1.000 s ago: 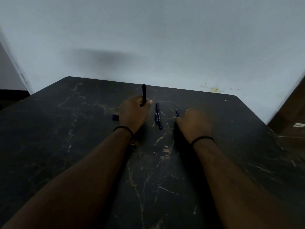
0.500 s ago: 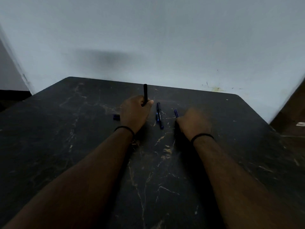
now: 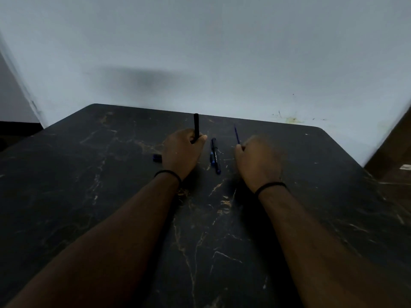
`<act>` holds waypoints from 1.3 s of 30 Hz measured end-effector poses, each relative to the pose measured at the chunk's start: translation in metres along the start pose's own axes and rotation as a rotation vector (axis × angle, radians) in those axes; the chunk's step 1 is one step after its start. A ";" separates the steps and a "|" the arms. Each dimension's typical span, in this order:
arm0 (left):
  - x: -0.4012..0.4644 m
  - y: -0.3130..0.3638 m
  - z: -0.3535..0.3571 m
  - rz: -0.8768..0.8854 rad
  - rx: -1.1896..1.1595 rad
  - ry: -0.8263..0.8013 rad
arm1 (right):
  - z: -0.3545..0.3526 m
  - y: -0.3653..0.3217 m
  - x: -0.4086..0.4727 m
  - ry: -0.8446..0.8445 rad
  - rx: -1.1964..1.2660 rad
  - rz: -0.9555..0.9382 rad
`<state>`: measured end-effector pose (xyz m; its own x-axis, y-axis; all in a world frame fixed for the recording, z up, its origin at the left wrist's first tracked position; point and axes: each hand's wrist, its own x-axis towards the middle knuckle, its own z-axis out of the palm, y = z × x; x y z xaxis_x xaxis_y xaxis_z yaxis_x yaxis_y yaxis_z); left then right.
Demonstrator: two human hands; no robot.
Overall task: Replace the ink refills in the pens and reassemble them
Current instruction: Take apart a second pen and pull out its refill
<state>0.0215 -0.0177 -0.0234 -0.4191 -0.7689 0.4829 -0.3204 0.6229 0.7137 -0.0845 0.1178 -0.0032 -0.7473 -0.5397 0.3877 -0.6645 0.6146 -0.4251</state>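
My left hand (image 3: 182, 152) grips a black pen barrel (image 3: 196, 124) that stands upright above the fist. My right hand (image 3: 258, 162) pinches a thin blue ink refill (image 3: 236, 134), which points up and away from me. Between the two hands a dark pen (image 3: 215, 155) with blue ends lies flat on the black marbled table (image 3: 89, 174). A small blue cap (image 3: 157, 157) peeks out at the left of my left hand.
The table's far edge meets a pale wall just beyond the hands. A brown floor or cabinet shows past the table's right edge. My forearms lie across the near half of the tabletop.
My right hand has lifted the blue refill off the table, so it now sticks up from the fingers. The left hand and its barrel have stayed put.
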 end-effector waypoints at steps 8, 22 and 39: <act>-0.001 0.001 -0.002 -0.004 -0.007 -0.005 | 0.002 -0.002 -0.006 0.252 0.127 -0.311; -0.001 0.000 -0.001 -0.001 -0.002 -0.012 | 0.007 0.074 0.029 0.004 -0.254 0.227; -0.001 0.001 -0.001 0.008 0.019 -0.028 | 0.017 0.032 0.021 -0.119 -0.077 0.091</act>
<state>0.0225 -0.0167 -0.0225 -0.4450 -0.7596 0.4743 -0.3331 0.6320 0.6997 -0.1219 0.1165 -0.0221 -0.8033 -0.5410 0.2492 -0.5946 0.7040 -0.3885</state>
